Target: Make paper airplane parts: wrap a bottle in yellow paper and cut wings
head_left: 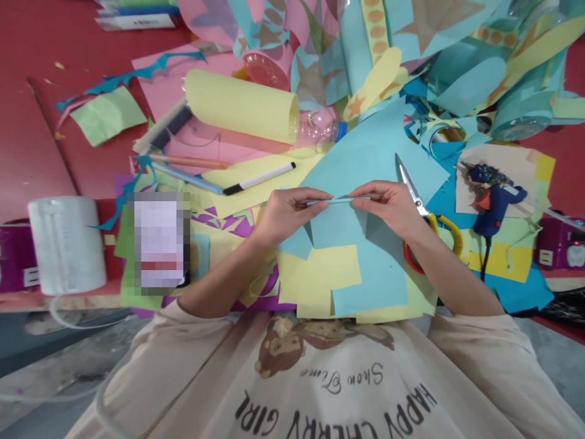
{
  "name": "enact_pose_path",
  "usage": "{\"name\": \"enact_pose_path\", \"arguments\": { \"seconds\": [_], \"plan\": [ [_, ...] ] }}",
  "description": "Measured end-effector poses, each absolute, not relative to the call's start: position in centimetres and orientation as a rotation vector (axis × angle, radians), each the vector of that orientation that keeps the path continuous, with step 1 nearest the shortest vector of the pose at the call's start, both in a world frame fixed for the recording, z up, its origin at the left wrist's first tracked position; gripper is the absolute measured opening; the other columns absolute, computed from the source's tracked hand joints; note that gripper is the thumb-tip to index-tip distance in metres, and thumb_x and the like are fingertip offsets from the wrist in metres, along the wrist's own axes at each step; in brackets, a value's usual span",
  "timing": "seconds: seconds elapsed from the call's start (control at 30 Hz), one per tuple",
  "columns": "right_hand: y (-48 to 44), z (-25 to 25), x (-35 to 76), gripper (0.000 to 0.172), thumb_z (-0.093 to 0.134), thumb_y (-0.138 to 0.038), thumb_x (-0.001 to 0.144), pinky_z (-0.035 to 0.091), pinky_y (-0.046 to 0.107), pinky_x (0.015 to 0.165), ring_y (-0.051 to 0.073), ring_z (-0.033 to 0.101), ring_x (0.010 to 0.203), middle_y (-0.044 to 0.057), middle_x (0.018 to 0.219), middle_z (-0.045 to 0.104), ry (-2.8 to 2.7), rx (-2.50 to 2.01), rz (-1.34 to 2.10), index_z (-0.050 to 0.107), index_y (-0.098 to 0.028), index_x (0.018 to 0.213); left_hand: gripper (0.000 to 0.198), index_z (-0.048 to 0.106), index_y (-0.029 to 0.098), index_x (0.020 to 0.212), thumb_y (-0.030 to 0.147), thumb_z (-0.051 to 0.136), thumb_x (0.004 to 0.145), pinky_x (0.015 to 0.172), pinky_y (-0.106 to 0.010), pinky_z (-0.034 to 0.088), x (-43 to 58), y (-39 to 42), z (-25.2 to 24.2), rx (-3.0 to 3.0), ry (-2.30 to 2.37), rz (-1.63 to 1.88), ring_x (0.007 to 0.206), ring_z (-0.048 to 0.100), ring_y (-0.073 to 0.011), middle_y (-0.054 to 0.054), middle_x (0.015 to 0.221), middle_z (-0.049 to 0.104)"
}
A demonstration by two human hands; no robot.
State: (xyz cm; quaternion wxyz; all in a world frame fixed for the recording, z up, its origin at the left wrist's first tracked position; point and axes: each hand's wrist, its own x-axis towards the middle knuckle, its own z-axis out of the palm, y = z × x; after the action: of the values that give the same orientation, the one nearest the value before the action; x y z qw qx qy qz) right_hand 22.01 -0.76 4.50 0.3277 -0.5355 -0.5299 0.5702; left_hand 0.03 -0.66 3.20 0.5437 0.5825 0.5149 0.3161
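My left hand point(290, 210) and my right hand point(388, 204) pinch the two ends of a light blue paper point(342, 200), whose upper edge looks folded or rolled into a narrow band. Both sets of fingers are closed, thumbs towards each other. Beneath them lie a larger light blue sheet point(365, 155) and pale yellow paper pieces point(315, 274). Just beyond my right wrist are scissors point(418, 198) with red and yellow handles, blades pointing away from me. A black-and-white marker point(262, 178) rests on yellow paper, up and left of my left hand.
A yellow-wrapped bottle point(242, 107) lies at the back. Decorated blue paper shapes point(425, 24) crowd the far side. On the right is a blue glue gun point(496, 210) with its cord. A blurred phone point(159, 241) and a white cylinder point(68, 244) are on the left.
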Motion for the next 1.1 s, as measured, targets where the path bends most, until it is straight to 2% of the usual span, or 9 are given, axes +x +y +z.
{"name": "enact_pose_path", "arguments": {
  "seconds": [0.17, 0.33, 0.43, 0.6, 0.73, 0.93, 1.1],
  "plan": [
    [-1.18, 4.47, 21.67, 0.015, 0.075, -0.033, 0.072, 0.048, 0.027, 0.059, 0.013, 0.06, 0.063, 0.001, 0.074, 0.071, -1.462, -1.35, 1.511, 0.075, -0.021, 0.08, 0.024, 0.075, 0.018, 0.089, 0.038, 0.07, 0.076, 0.08, -0.024, 0.056, 0.1, -0.83, 3.37, 1.423, 1.126, 0.689, 0.085, 0.07, -0.0163, -0.005, 0.092, 0.076],
    [-1.56, 4.36, 21.25, 0.015, 0.072, -0.032, 0.075, 0.048, 0.025, 0.06, 0.012, 0.061, 0.067, 0.002, 0.079, 0.072, -1.489, -1.301, 1.518, 0.074, -0.02, 0.083, 0.021, 0.074, 0.017, 0.082, 0.037, 0.069, 0.076, 0.076, -0.022, 0.056, 0.3, -1.02, 3.28, 1.498, 1.162, 0.681, 0.08, 0.071, -0.0156, -0.003, 0.084, 0.076],
    [-1.6, 4.25, 21.21, 0.019, 0.072, -0.034, 0.074, 0.045, 0.025, 0.059, 0.013, 0.06, 0.069, 0.003, 0.081, 0.072, -1.554, -1.328, 1.49, 0.074, -0.018, 0.085, 0.026, 0.074, 0.018, 0.082, 0.042, 0.067, 0.078, 0.074, -0.021, 0.056, 0.36, -1.12, 3.19, 1.577, 1.172, 0.685, 0.078, 0.071, -0.0152, -0.002, 0.084, 0.077],
    [-1.63, 4.07, 21.19, 0.023, 0.069, -0.039, 0.076, 0.035, 0.025, 0.052, 0.01, 0.045, 0.056, 0.001, 0.065, 0.063, -1.642, -1.427, 1.433, 0.072, -0.016, 0.076, 0.037, 0.074, 0.019, 0.083, 0.054, 0.062, 0.081, 0.072, -0.02, 0.054, 0.33, -1.13, 3.0, 1.668, 1.195, 0.667, 0.076, 0.069, -0.0141, -0.002, 0.083, 0.076],
    [-1.61, 4.09, 21.17, 0.022, 0.069, -0.039, 0.076, 0.031, 0.024, 0.05, 0.009, 0.04, 0.054, -0.001, 0.062, 0.06, -1.642, -1.431, 1.423, 0.071, -0.017, 0.074, 0.035, 0.072, 0.019, 0.08, 0.052, 0.062, 0.082, 0.067, -0.019, 0.05, 0.23, -1.07, 2.87, 1.732, 1.218, 0.665, 0.07, 0.067, -0.0118, 0.0, 0.077, 0.074],
    [-1.48, 4.39, 21.23, 0.034, 0.067, -0.049, 0.079, 0.025, 0.025, 0.047, 0.006, 0.03, 0.05, -0.003, 0.057, 0.051, -1.658, -1.371, 1.479, 0.067, -0.016, 0.068, 0.032, 0.071, 0.019, 0.08, 0.048, 0.059, 0.086, 0.061, -0.017, 0.045, 0.11, -1.09, 2.86, 1.798, 1.219, 0.637, 0.061, 0.06, -0.0079, 0.002, 0.074, 0.072],
    [-1.61, 4.25, 21.18, 0.031, 0.066, -0.047, 0.081, 0.027, 0.024, 0.048, 0.007, 0.034, 0.052, -0.001, 0.068, 0.061, -1.72, -1.364, 1.477, 0.07, -0.016, 0.08, 0.037, 0.071, 0.019, 0.082, 0.051, 0.054, 0.088, 0.062, -0.016, 0.045, 0.13, -1.15, 2.86, 1.826, 1.206, 0.603, 0.063, 0.061, -0.0079, 0.001, 0.076, 0.073]
  ]
}}
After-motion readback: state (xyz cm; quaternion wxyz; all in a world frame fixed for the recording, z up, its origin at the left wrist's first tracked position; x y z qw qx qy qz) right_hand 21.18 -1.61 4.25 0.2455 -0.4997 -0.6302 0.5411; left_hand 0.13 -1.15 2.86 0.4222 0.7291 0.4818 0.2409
